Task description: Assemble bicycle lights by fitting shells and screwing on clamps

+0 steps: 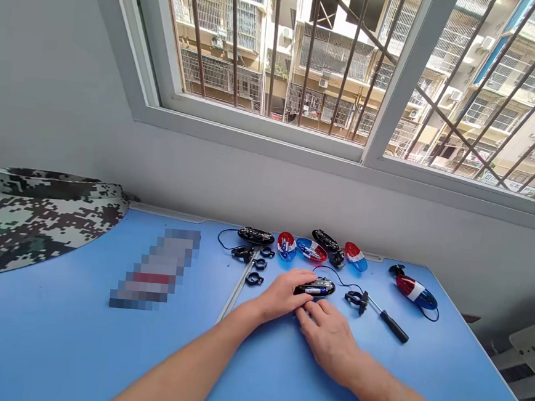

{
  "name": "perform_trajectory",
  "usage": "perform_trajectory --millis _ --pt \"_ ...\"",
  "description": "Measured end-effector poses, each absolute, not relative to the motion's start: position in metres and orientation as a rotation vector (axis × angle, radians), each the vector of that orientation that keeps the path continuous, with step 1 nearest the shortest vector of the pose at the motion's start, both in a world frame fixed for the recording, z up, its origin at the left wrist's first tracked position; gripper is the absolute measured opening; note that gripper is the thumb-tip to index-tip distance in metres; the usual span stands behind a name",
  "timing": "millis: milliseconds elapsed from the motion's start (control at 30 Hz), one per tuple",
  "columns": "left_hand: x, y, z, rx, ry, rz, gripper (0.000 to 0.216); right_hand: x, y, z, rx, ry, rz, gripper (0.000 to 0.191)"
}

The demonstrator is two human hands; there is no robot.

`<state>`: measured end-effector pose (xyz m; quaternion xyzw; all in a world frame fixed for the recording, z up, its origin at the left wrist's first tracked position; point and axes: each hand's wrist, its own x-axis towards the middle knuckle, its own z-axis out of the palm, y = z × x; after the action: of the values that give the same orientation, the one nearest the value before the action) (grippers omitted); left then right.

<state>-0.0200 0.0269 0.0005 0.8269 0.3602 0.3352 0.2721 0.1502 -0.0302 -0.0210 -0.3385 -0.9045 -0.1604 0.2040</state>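
Observation:
My left hand [282, 294] grips a black oval lamp base [317, 287] with batteries showing in it, near the middle of the blue table [66, 339]. My right hand [328, 335] lies just below it, fingertips touching the base's near edge. A thin black wire runs from the base to a small black clamp [357, 298]. A screwdriver with a black handle [390, 322] lies to the right of my hands.
Along the back lie another black base [256, 235], red-white-blue lens covers [312, 250], an assembled red-blue lamp [415, 290], small black clamps [256, 272] and a thin metal rod [237, 291]. A camouflage cloth [29, 219] covers the left corner. A blurred packet [157, 270] lies left of centre.

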Motion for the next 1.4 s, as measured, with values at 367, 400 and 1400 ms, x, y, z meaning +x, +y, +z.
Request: perform_trajectory --millis 367,400,1400 --pt "-0.021 0.028 -0.003 2.235 0.971 0.893 0.042 0.148 -0.034 -0.025 -0.854 -2.468 -0.451 0.022" --pt "-0.021 0.028 -0.003 2.238 0.965 0.892 0.041 0.150 -0.034 -0.025 -0.856 -2.464 -0.475 0.024" --pt "-0.021 0.035 -0.021 2.335 0.914 0.926 0.038 0.225 0.019 0.035 -1.268 -1.829 -0.170 0.018"
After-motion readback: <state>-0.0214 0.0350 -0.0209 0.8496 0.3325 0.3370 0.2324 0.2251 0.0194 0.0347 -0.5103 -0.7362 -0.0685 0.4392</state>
